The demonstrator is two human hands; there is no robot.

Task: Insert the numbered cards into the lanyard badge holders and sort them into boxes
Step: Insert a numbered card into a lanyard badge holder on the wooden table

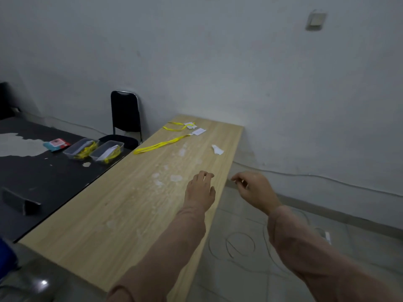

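Left hand [199, 189] is relaxed and empty above the light wooden table [104, 214]. Right hand [254, 189] curls loosely; whether it pinches anything cannot be determined. Yellow lanyards with clear badge holders [160, 146] lie at the far end, near two clear plastic boxes [70, 154], apparently staged for sorting.

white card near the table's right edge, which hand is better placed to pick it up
Left, probably. The left hand is over the table, open, fingers pointing toward the white card. The right hand hangs past the table's edge over the floor, fingers loosely curled.
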